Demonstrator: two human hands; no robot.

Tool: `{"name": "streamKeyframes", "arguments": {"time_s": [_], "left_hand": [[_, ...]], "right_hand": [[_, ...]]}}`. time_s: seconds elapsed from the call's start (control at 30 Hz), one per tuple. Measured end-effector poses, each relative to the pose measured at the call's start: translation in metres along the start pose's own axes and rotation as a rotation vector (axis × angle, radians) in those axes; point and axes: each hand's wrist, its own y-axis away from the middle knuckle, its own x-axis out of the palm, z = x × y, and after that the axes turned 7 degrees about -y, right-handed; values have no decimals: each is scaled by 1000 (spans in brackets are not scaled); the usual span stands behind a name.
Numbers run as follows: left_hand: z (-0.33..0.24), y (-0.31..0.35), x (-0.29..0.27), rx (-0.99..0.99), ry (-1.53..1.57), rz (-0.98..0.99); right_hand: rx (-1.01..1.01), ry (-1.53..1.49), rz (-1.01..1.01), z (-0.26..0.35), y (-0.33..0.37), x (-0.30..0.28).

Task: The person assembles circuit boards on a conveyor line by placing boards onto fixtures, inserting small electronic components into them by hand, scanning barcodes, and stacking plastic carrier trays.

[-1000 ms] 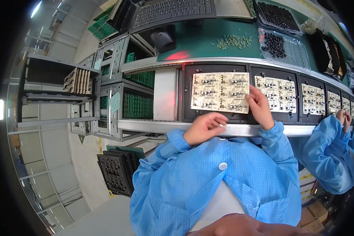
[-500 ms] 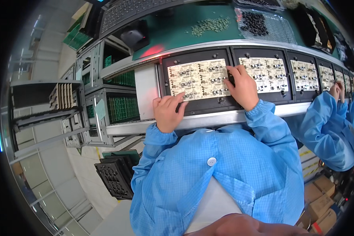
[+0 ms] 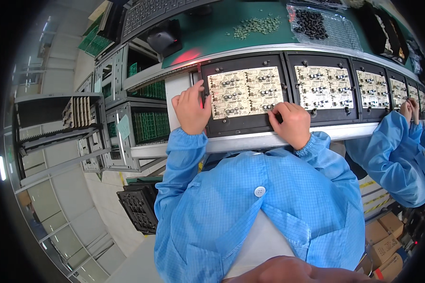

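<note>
A pale circuit board panel with small dark parts lies in a black carrier tray on the conveyor line. My left hand rests on the tray's left edge, fingertips touching the board's left side. My right hand is curled at the board's lower right corner, fingertips pressing on it; whether it pinches a small part I cannot tell. Both arms wear blue sleeves.
More trays with boards follow to the right, where another person's hands in blue sleeves work. Behind the line lie a green mat, loose green parts, a bag of black parts, a keyboard and mouse. Racks stand left.
My left hand moved from the rail up to the tray's left edge. My right hand came down from the board's right side to its lower right corner. The view shifted.
</note>
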Motion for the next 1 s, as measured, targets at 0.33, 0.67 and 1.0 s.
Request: {"name": "streamKeyframes", "arguments": {"time_s": [0.33, 0.67, 1.0], "left_hand": [[5, -20, 17, -129, 272, 175], [27, -64, 60, 108, 440, 169], [22, -67, 61, 116, 378, 210]], "right_hand": [[-105, 8, -61, -51, -49, -8], [-158, 10, -89, -84, -79, 13], [-171, 62, -64, -92, -90, 26]]}}
